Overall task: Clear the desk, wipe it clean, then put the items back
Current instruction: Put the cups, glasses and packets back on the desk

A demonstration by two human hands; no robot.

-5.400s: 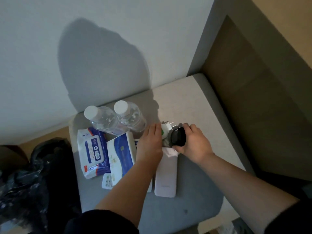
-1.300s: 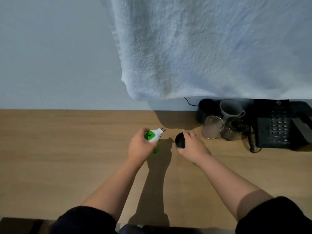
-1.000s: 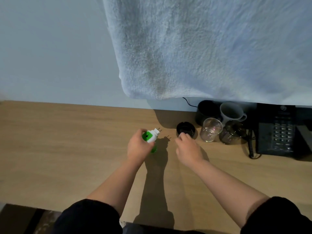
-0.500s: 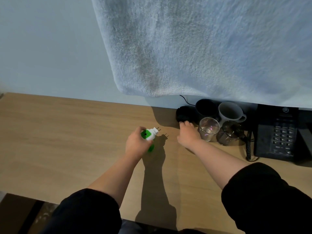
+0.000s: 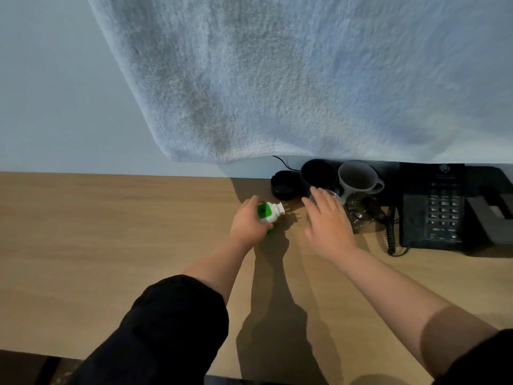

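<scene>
One green plug-in (image 5: 268, 213) is gripped by the left hand (image 5: 248, 226); the right hand (image 5: 329, 222) is spread, empty.

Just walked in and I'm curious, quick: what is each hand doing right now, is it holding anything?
Left hand: closed around the green and white plastic plug-in device.
Right hand: open, fingers spread, holding nothing.

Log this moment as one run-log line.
stage: returning items | left hand: grips green-white plug-in | right hand: open, empty | black ashtray: on desk beside black mug
</scene>
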